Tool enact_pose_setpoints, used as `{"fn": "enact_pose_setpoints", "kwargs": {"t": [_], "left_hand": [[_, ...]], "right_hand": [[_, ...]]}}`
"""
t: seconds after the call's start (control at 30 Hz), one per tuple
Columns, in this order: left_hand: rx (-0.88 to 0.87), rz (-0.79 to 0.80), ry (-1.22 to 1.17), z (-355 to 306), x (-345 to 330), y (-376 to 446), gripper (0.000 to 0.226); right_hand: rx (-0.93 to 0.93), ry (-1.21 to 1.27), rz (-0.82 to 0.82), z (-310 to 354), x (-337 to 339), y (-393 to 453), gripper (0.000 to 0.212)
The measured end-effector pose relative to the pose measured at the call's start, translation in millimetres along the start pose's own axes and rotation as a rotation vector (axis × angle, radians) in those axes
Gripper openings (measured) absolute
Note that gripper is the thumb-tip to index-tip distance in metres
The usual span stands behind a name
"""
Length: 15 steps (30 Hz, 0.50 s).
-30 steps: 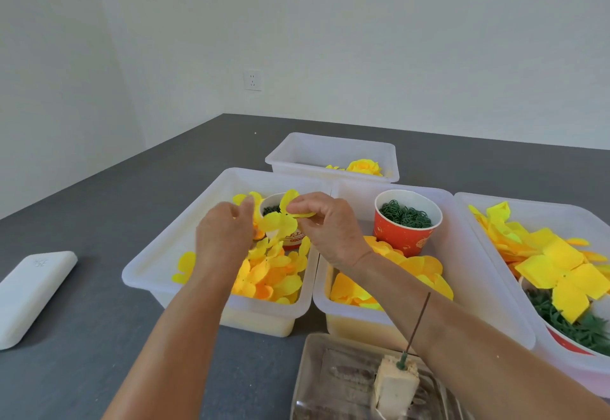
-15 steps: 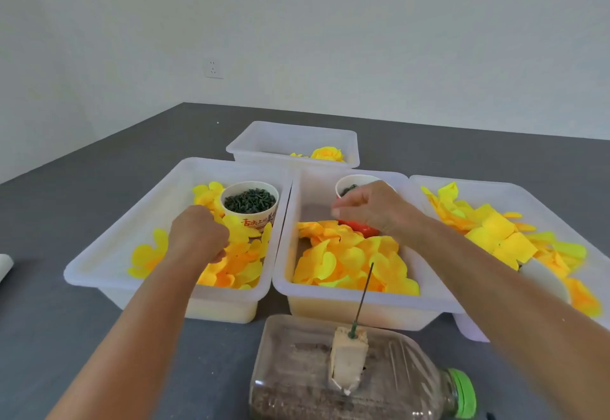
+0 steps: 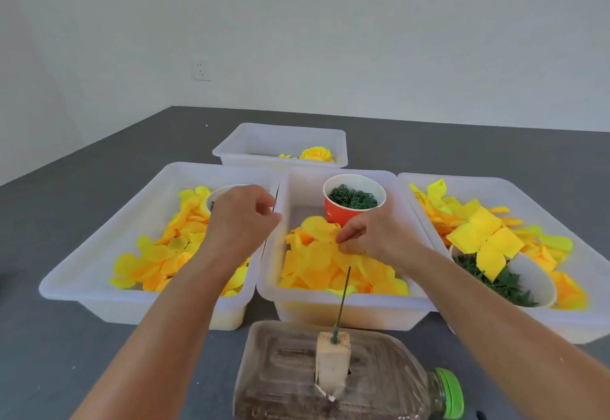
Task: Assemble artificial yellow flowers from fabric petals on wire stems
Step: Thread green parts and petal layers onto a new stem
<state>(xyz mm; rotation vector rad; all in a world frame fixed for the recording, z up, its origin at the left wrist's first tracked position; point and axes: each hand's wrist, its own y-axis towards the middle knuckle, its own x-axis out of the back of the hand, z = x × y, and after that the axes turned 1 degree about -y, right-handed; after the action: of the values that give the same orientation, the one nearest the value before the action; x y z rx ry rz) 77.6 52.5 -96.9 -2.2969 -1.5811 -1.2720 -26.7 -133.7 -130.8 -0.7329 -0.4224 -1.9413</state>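
Looking down from the head view: right hand (image 3: 379, 238) reaching into the middle bin (image 3: 343, 297), thumb and forefinger pinched on the edge of a yellow petal (image 3: 321, 229) at the top of the petal pile (image 3: 333, 271). Left hand (image 3: 242, 221) hovering over the seam between the left bin (image 3: 99, 281) and the middle one, fingers curled in, apparently pinching a thin wire stem (image 3: 275, 200) that pokes up past the knuckles and shows again below the wrist; hard to confirm the exact grip, since the fingertips face away. Red cup (image 3: 353, 203) of green rings just behind the right hand. Second wire (image 3: 343, 300) standing upright in a foam block (image 3: 332, 353) on a bottle (image 3: 346, 383) lying on its side in the foreground, directly below the right forearm.

Likely trouble from here:
- Lifting 2 or 3 petals instead of 1, because thin fabric pieces cling and overlap in the heap.
- Knocking the red cup with the back of the fingers when drawing the petal out, spilling rings into the pile.
- Brushing the upright wire with the forearm on the way back, tipping the block or rolling the bottle.
- Missing the petal's centre with the held wire, or bending that wire, given a fine tip and soft fabric.
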Motion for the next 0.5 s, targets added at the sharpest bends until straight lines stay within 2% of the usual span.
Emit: {"fn": "enact_pose_setpoints", "kwargs": {"t": [0.13, 0.27, 0.4, 0.5], "left_hand": [[-0.095, 0.278, -0.032, -14, -19, -5, 0.03], [-0.133, 0.452, -0.053, -24, -37, -11, 0.058], [-0.007, 0.394, -0.118, -25, -48, -6, 0.027], [0.11, 0.355, -0.211, -23, -50, -4, 0.015]], "right_hand": [[-0.054, 0.233, -0.108, -8, 9, 2, 0.023], [-0.021, 0.291, -0.025, -9, 10, 0, 0.023], [0.029, 0.322, 0.064, -9, 7, -5, 0.02], [0.03, 0.352, 0.08, -8, 10, -6, 0.015]]}}
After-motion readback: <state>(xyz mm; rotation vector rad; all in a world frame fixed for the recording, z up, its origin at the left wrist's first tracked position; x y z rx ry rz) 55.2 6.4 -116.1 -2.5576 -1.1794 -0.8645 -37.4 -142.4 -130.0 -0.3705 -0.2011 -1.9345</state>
